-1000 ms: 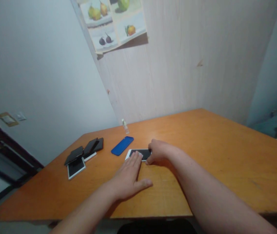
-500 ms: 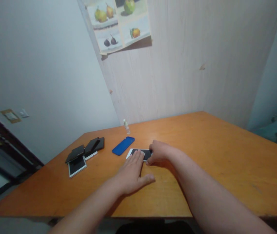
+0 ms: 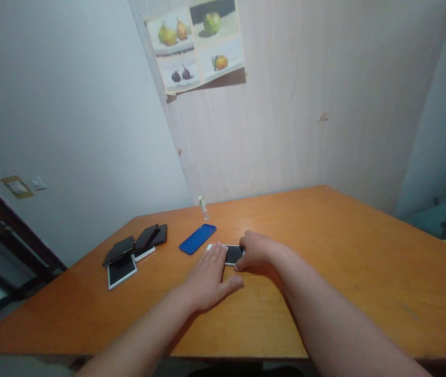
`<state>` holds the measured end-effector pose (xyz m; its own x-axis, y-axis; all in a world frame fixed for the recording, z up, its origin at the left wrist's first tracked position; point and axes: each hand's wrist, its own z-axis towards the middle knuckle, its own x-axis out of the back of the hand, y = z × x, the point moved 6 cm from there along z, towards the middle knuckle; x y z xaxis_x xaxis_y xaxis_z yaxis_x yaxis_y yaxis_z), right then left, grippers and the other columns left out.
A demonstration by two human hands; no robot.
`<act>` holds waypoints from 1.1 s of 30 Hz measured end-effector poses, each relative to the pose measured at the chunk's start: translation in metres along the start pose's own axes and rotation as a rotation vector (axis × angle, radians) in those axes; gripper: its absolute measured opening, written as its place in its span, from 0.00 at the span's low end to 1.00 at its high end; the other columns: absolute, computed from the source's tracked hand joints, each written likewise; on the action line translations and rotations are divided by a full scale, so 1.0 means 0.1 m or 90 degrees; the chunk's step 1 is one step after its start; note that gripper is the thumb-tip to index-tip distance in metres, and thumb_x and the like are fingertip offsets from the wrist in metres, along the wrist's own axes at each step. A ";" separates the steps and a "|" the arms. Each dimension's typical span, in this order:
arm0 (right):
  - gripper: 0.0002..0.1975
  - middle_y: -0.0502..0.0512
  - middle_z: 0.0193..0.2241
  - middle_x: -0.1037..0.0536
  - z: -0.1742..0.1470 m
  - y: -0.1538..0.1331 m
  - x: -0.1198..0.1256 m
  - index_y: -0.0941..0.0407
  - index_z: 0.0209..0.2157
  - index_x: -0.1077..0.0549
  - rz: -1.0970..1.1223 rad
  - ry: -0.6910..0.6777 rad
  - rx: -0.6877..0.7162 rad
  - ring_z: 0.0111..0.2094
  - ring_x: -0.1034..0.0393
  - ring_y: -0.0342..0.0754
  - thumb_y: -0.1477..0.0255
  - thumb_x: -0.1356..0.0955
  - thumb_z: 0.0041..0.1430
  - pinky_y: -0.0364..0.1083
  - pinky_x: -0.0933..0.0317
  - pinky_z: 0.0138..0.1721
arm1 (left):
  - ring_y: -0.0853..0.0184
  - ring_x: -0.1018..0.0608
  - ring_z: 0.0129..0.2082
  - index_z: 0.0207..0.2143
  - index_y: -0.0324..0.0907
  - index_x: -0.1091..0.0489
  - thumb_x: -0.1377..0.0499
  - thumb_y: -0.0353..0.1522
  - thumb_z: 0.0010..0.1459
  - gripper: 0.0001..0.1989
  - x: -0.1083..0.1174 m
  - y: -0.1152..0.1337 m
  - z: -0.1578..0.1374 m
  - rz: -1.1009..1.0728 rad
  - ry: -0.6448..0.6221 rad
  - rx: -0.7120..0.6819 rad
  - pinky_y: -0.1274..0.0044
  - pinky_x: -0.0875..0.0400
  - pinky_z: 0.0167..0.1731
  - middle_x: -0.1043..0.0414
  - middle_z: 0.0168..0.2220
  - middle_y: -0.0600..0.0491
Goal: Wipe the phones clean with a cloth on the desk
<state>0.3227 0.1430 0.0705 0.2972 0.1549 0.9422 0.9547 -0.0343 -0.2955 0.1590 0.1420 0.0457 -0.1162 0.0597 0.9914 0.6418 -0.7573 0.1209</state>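
Note:
A white-framed smartphone (image 3: 234, 255) with a dark screen lies on the wooden table in front of me. My right hand (image 3: 256, 250) grips its right end between thumb and fingers. Over its left part rests my left hand (image 3: 212, 280), with fingers stretched out flat and thumb apart; much of the screen is hidden beneath it. Something pale shows at those fingertips, too small to make out. Just beyond and to the left lies a blue phone case (image 3: 198, 239), touched by neither hand.
To the left, a white-framed tablet (image 3: 122, 271) lies by several dark flat cases (image 3: 146, 237). A small clear bottle (image 3: 203, 208) stands near the back of the table (image 3: 348, 262). Fruit pictures (image 3: 197, 47) hang on the wall behind.
My left hand has slid slightly left along the phone, uncovering more of the screen beside my right hand. The right hand keeps its grip. The whole view has shifted slightly.

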 end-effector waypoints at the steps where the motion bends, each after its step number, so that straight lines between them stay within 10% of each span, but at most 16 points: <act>1: 0.38 0.60 0.39 0.19 0.00 0.00 0.00 0.55 0.46 0.21 0.005 0.000 -0.003 0.40 0.24 0.56 0.48 0.24 0.34 0.45 0.37 0.34 | 0.51 0.57 0.72 0.71 0.36 0.57 0.54 0.61 0.59 0.50 0.00 0.04 -0.09 -0.004 0.001 -0.016 0.60 0.56 0.68 0.63 0.72 0.38; 12: 0.34 0.65 0.44 0.21 -0.02 -0.03 0.02 0.57 0.45 0.21 -0.050 0.016 0.033 0.40 0.24 0.57 0.49 0.26 0.39 0.45 0.38 0.32 | 0.49 0.52 0.71 0.69 0.32 0.50 0.58 0.62 0.60 0.50 0.03 -0.05 0.27 -0.014 0.004 0.049 0.57 0.56 0.67 0.53 0.70 0.35; 20: 0.35 0.62 0.44 0.21 -0.03 -0.02 0.02 0.56 0.44 0.20 -0.022 0.027 0.028 0.38 0.25 0.56 0.48 0.26 0.36 0.44 0.39 0.29 | 0.52 0.56 0.72 0.71 0.39 0.58 0.57 0.60 0.62 0.46 0.01 0.15 -0.12 -0.011 -0.015 -0.076 0.60 0.59 0.69 0.62 0.72 0.42; 29: 0.33 0.63 0.43 0.21 -0.03 -0.02 0.01 0.57 0.44 0.20 -0.025 0.017 0.028 0.37 0.25 0.56 0.51 0.25 0.38 0.44 0.39 0.29 | 0.49 0.54 0.71 0.70 0.35 0.53 0.60 0.62 0.60 0.49 0.02 -0.04 0.31 -0.011 -0.029 0.049 0.57 0.58 0.68 0.57 0.71 0.37; 33: 0.32 0.63 0.42 0.21 -0.04 -0.03 0.03 0.57 0.42 0.20 -0.023 0.029 0.029 0.37 0.25 0.56 0.51 0.25 0.38 0.45 0.40 0.28 | 0.52 0.56 0.72 0.71 0.37 0.56 0.59 0.61 0.61 0.48 0.05 0.18 0.07 -0.016 -0.030 -0.039 0.59 0.61 0.68 0.60 0.72 0.39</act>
<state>0.3207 0.1392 0.0750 0.2638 0.1104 0.9582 0.9635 0.0156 -0.2671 0.1749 0.1330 0.0529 -0.0951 0.1088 0.9895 0.5917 -0.7932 0.1441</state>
